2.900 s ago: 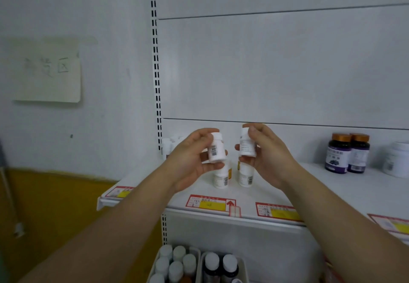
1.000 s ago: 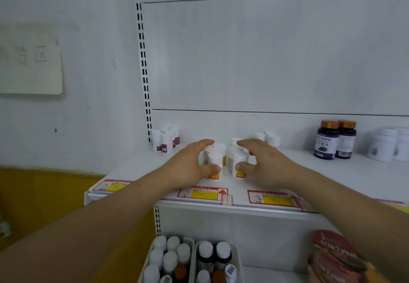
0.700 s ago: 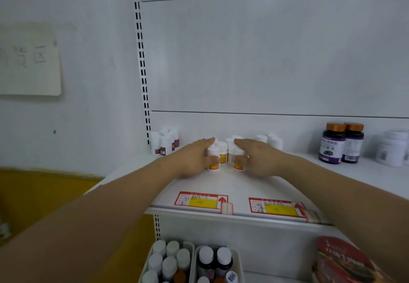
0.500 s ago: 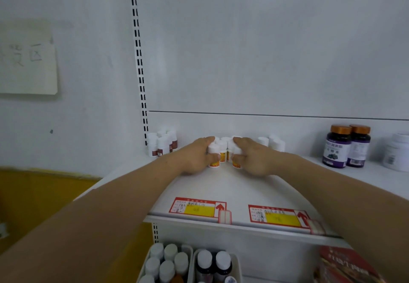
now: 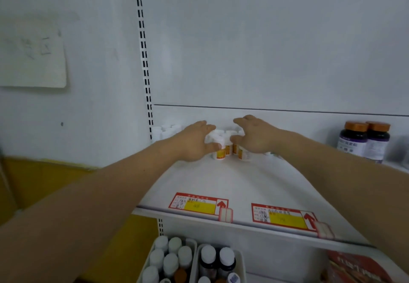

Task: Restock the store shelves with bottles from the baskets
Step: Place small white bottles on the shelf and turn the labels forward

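Bottles [image 5: 220, 150] at shelf [image 5: 232, 181] rear | both hands' fingers [image 5: 210, 127] gripping

Soft, even, dimmish indoor light; source not visible. White back panel [image 5: 265, 50] brightest, greyish cast overall. Faint shadows only: under hands on shelf [image 5: 221, 178], beside small bottles. No hard glare. Whole frame soft, slight motion blur; paper note [image 5: 33, 54] on wall smeared, writing unreadable. Price tags [image 5: 199, 205] legible as colour blocks only. Wide-angle bending: shelf edge bows, upright slot strip [image 5: 143, 61] leans. Dark bottles [image 5: 363, 141] at right edge blurred. Corners darker.
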Demonstrator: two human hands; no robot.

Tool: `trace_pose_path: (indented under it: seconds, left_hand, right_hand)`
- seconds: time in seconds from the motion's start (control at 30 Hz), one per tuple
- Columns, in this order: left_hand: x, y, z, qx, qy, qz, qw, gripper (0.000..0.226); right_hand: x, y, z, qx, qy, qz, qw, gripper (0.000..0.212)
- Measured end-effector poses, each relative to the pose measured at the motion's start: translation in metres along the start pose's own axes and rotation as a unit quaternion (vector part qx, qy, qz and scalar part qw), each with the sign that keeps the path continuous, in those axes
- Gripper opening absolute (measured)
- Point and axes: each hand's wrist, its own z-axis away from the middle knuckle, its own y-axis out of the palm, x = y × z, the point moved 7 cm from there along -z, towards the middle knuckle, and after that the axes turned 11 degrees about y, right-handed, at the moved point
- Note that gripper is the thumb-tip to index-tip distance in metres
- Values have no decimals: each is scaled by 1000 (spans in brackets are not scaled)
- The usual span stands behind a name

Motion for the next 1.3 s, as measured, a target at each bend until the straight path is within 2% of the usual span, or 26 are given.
trace_pose_path:
  seconds: [0.13, 0.23, 0.33, 0.47, 0.63, 0.7, 0.77, 0.87, 1.0, 1.07, 1.1, 1.2, 1.23, 1.3]
  left_hand:
    - [20, -24, 28, -16, -18, -44, 999, 71]
    - [51, -36, 54, -18, -60, -37, 997, 71]
    - [80, -43, 72, -15, -72, -21, 997, 62]
    - [109, -42, 83, -1, -99, 21, 995, 76]
    - [135, -27, 68, 38, -78, 57, 995, 83]
    - [142, -23, 62, 36, -75, 50, 995, 75]
    - [148, -23, 58, 4, -61, 51, 997, 67]
    - [151, -28, 55, -62, -24, 105, 992, 48]
    - [151, -32, 55, -135, -24, 177, 975, 23]
    - [151, -35, 59, -170, -41, 267, 948, 16]
    - [151, -37, 63, -180, -53, 340, 922, 14]
    - [145, -36, 77, -163, -80, 553, 813, 24]
    - [142, -37, 81, -160, -81, 596, 783, 27]
    - [140, -39, 89, -165, -82, 639, 747, 32]
  right_hand:
    - [33, -3, -7, -6, -32, 0, 999, 66]
    - [64, 2, -8, -4, -58, -9, 998, 67]
    - [95, 10, -8, -1, -70, -15, 997, 67]
    - [130, 29, -13, 12, -66, -14, 998, 57]
    - [155, 49, -21, 19, -37, 4, 999, 51]
    - [159, 50, -22, 5, -16, -21, 1000, 45]
    - [159, 47, -23, -22, 2, -56, 998, 37]
    - [157, 44, -22, -63, 24, -86, 994, 28]
    - [150, 39, -18, -105, 46, -167, 979, 20]
    - [142, 38, -17, -97, 59, -260, 959, 13]
    - [139, 38, -15, -85, 65, -315, 943, 10]
    - [137, 40, -9, -23, 76, -465, 882, 14]
    - [139, 39, -7, -6, 73, -502, 862, 17]
    - [143, 36, -3, 20, 57, -562, 825, 21]
